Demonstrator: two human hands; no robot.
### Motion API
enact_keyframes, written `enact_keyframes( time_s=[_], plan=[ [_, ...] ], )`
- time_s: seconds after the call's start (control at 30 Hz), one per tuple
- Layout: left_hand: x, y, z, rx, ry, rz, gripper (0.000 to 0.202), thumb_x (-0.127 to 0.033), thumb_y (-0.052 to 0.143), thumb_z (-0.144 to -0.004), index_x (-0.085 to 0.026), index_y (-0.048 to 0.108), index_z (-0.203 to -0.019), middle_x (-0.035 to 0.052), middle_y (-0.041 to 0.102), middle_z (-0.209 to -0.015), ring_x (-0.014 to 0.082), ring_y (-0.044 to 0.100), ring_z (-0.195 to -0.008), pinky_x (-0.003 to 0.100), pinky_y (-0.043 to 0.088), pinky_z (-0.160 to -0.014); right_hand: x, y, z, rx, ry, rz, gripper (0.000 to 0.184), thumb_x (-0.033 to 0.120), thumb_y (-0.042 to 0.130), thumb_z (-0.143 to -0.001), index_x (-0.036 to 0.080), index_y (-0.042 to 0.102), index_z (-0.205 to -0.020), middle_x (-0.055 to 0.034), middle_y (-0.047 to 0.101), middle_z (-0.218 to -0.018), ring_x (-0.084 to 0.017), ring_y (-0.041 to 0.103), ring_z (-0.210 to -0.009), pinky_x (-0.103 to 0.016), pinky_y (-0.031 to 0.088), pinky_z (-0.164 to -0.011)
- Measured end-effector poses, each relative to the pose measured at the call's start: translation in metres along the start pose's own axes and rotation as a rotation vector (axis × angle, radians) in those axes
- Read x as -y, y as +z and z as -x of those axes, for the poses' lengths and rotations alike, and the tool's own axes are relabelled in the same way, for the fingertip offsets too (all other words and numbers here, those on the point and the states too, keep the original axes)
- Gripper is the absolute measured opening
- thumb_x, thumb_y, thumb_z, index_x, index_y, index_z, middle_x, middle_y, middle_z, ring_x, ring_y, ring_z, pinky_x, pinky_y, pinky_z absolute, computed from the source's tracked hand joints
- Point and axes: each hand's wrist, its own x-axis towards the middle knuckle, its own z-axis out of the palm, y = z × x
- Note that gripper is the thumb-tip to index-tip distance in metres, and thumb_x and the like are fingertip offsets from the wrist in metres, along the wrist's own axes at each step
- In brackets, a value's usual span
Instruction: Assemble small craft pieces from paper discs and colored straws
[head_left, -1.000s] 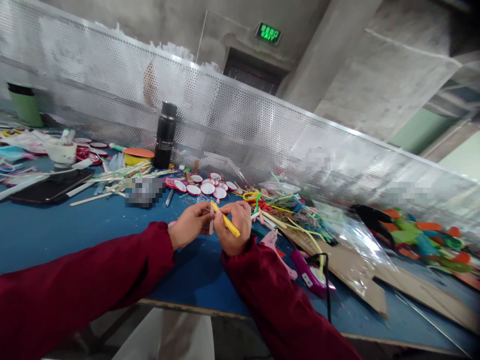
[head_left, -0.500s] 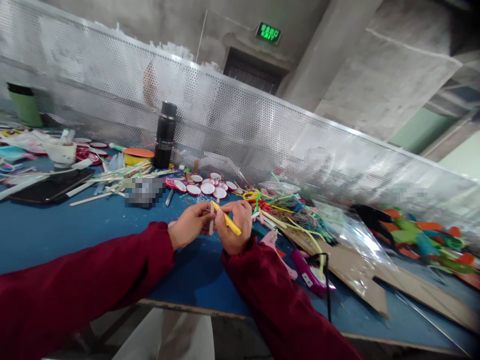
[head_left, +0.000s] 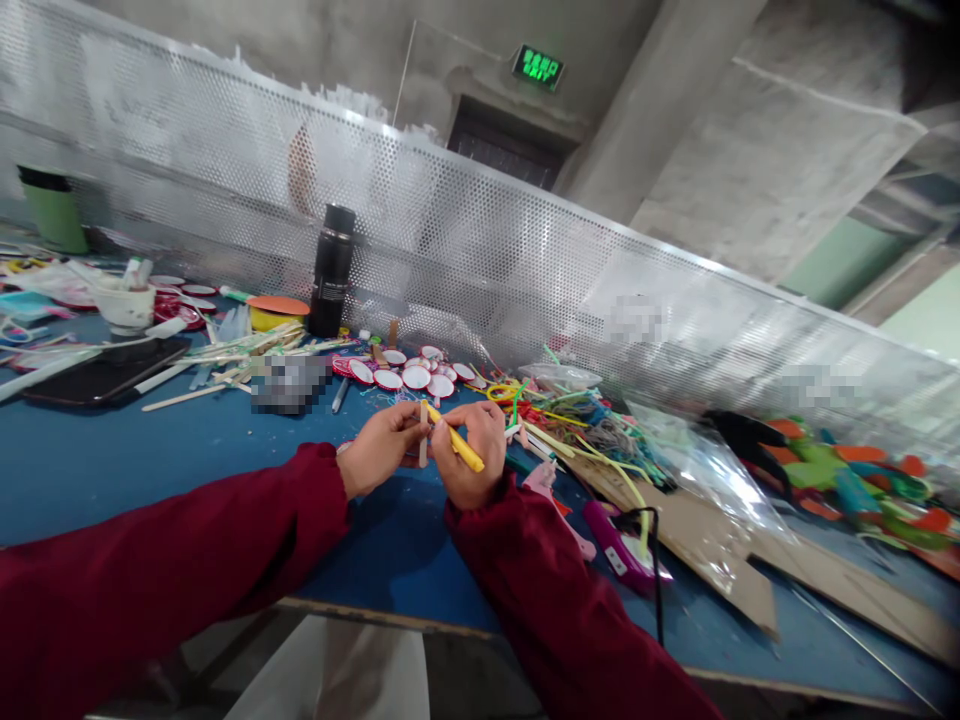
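Observation:
Both hands meet above the blue table (head_left: 112, 455), sleeves dark red. My left hand (head_left: 382, 447) pinches a pale wooden stick (head_left: 423, 445), held upright between its fingertips. My right hand (head_left: 471, 452) is closed round a yellow pen-like tool (head_left: 454, 447), whose tip rests against the stick. Behind the hands lie several white discs with red rims (head_left: 411, 377).
A black flask (head_left: 331, 271) stands by the perforated metal screen (head_left: 525, 250). Wooden sticks (head_left: 225, 355) and a dark tablet (head_left: 105, 370) lie at left. Coloured wires (head_left: 577, 420), a purple glue gun (head_left: 619, 545), cardboard (head_left: 720, 560) and plastic bags lie at right.
The hands have barely moved. The yellow tool's tip has shifted slightly along the stick.

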Motion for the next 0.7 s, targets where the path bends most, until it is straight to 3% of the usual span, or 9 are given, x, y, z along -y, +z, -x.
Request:
enact_keyframes(
  time_s=[0.43, 0.7],
  plan=[
    [0.0017, -0.0003, 0.0002, 0.016, -0.008, 0.014, 0.024, -0.033, 0.072, -0.076, -0.018, 0.060, -0.088, 0.0003, 0.064, -0.078, 0.0113, 0.058, -0.061, 0.025, 0.051, -0.060, -0.0020, -0.0007, -0.0010, -0.012, 0.016, 0.003, 0.008, 0.020, 0.055, -0.083, 0.022, 0.052, -0.076, 0.0007, 0.063, -0.069, -0.017, 0.058, -0.068, -0.041, 0.042, -0.087],
    [-0.0004, 0.0007, 0.0003, 0.016, -0.005, -0.003, 0.024, -0.035, 0.071, -0.076, -0.017, 0.058, -0.083, -0.0011, 0.061, -0.070, 0.0108, 0.055, -0.056, 0.024, 0.050, -0.057, 0.0002, -0.0004, -0.0006, -0.002, -0.008, 0.008, 0.006, 0.020, 0.054, -0.083, 0.022, 0.052, -0.078, 0.0003, 0.063, -0.069, -0.017, 0.058, -0.066, -0.042, 0.042, -0.086]
  ],
)
